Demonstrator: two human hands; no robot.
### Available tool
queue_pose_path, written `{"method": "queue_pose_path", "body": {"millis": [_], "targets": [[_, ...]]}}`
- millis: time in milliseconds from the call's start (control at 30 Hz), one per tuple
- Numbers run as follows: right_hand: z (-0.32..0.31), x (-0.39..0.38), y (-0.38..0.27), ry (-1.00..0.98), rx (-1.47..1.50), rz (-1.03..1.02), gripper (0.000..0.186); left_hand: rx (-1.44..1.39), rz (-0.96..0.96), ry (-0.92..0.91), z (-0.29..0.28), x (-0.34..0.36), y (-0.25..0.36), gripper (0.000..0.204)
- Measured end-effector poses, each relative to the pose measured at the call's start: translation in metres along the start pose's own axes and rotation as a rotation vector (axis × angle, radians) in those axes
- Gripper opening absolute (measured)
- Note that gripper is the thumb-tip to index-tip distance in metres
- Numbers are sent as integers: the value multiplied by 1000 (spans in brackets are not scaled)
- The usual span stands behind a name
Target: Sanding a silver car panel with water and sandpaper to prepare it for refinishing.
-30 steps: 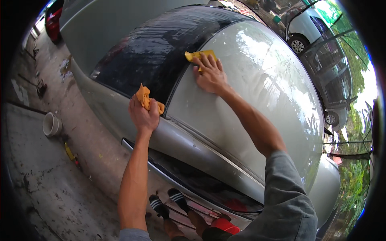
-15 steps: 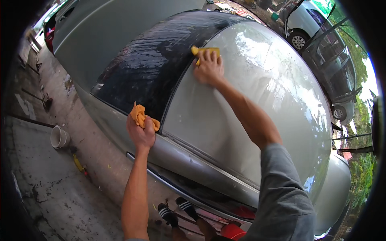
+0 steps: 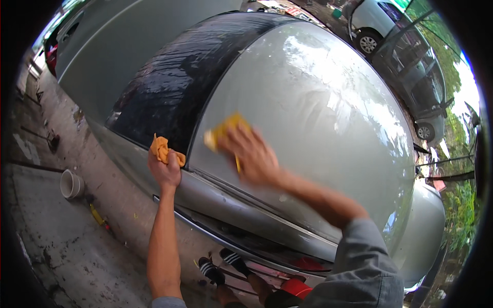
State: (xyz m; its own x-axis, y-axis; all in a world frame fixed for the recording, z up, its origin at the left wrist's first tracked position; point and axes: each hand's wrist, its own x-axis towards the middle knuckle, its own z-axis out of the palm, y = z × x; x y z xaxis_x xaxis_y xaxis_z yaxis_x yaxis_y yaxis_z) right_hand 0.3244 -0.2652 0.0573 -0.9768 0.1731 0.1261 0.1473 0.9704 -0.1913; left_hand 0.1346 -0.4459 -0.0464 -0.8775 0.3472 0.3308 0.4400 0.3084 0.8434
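Note:
Blurred by motion, my right hand [image 3: 251, 156] presses a folded yellow cloth [image 3: 233, 124] to the silver car roof [image 3: 308, 123], near the roof's left edge. My left hand [image 3: 165, 172] is closed round a crumpled orange cloth [image 3: 165, 151]. It rests at the near corner where the roof meets the dark glass [image 3: 164, 87]. Streaks and reflections show across that glass. Pale reflections lie on the far side of the roof.
Below the roof, a door stands ajar with its chrome-edged frame [image 3: 205, 227] toward my feet in striped sandals [image 3: 210, 271]. On the concrete floor at left are a white bucket [image 3: 72, 185] and a yellow object [image 3: 96, 214]. Other vehicles [image 3: 411, 72] stand at far right.
My right hand has swept the yellow cloth from the glass edge toward me, down over the roof. My left hand keeps its hold at the corner. The whole view has shifted slightly.

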Motion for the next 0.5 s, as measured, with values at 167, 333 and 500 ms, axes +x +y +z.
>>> {"method": "queue_pose_path", "body": {"millis": [167,333,500], "targets": [[1,64,87,200,-138,311,53,-18,2,-18,6,-1,-7,39],[-22,-73,-3,-43,-34,141,56,77,62,-6,-10,-1,-5,48],[-52,42,139,47,-38,418,60,28,55,-48,36,-7,-7,49]]}}
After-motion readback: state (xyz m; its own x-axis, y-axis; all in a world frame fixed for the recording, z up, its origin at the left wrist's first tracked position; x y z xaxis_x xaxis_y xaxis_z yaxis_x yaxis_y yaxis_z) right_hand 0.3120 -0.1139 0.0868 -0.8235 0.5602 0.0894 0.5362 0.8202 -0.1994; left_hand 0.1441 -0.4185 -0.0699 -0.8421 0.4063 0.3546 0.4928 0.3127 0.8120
